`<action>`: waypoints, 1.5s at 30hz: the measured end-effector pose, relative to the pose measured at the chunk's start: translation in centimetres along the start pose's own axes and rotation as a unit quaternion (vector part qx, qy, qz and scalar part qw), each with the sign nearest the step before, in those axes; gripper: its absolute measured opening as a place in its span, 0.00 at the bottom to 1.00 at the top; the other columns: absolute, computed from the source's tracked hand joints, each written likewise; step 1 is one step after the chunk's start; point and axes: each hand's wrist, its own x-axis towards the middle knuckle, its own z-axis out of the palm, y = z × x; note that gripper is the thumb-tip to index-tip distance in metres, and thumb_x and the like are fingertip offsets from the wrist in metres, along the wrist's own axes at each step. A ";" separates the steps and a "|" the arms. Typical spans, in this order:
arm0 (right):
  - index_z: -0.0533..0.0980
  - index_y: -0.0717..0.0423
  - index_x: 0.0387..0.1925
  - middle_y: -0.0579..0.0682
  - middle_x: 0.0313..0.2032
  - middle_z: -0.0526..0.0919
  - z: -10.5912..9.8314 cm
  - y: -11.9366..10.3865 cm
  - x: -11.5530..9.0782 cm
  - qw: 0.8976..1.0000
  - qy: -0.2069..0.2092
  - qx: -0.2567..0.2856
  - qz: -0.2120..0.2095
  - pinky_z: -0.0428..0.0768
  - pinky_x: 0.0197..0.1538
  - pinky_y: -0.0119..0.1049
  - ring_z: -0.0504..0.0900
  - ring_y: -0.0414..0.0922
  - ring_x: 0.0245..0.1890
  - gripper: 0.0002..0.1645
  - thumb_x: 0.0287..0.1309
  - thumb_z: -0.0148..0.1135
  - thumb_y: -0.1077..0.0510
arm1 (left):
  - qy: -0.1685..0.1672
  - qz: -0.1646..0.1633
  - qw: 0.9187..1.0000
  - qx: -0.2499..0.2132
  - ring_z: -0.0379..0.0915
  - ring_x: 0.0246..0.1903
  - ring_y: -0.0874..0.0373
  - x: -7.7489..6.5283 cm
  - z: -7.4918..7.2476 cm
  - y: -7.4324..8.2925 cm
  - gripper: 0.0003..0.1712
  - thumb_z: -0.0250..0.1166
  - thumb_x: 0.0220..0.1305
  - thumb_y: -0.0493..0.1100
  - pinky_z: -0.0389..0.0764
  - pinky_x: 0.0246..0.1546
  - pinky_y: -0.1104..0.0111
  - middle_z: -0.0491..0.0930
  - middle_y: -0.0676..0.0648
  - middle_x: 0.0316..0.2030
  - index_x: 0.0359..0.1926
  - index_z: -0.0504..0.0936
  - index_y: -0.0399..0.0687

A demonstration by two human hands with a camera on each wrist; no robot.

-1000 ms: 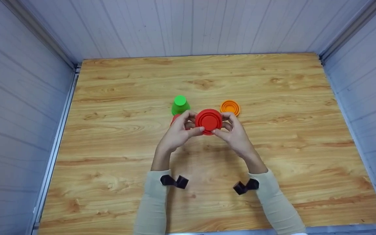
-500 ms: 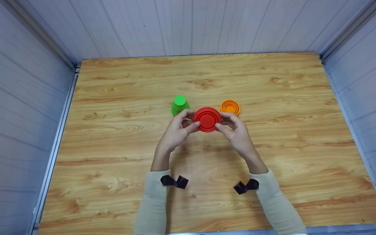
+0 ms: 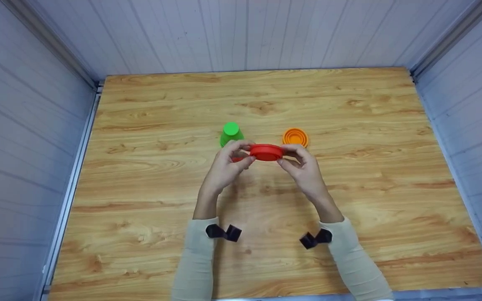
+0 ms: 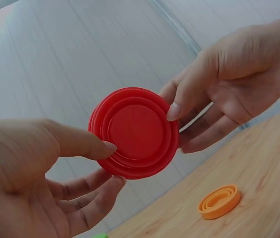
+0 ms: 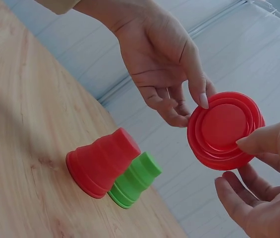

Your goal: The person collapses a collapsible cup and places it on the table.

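Both hands hold a collapsed red silicone folding cup (image 3: 266, 152) above the table, one at each side. My left hand (image 3: 225, 167) pinches its left edge between thumb and fingers. The right hand (image 3: 303, 170) grips the opposite edge the same way. Concentric rings and a flat round base show on the cup (image 4: 136, 131) in the left wrist view. Behind the left hand stands a second red cup (image 5: 102, 162), extended and upside down, mostly hidden in the head view. Beside it is an extended green cup (image 3: 231, 133), also upside down.
A collapsed orange cup (image 3: 295, 137) lies on the wooden table (image 3: 149, 234), just beyond the right hand. Pale panel walls (image 3: 224, 33) enclose the table at the back and on both sides.
The collapsed red cup has tilted, from showing its round ringed face to nearly edge-on in the head view. It has risen slightly in that view; both hands keep their hold.
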 end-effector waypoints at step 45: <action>0.66 0.68 0.61 0.58 0.52 0.69 -2.1 0.6 -0.1 0.990 -0.026 0.121 0.064 0.82 0.49 0.36 0.80 0.46 0.45 0.26 0.61 0.56 0.71 | -0.015 0.032 0.995 -0.089 0.73 0.56 0.47 0.7 2.9 -0.8 0.25 0.57 0.62 0.26 0.80 0.51 0.65 0.68 0.41 0.59 0.60 0.72 0.38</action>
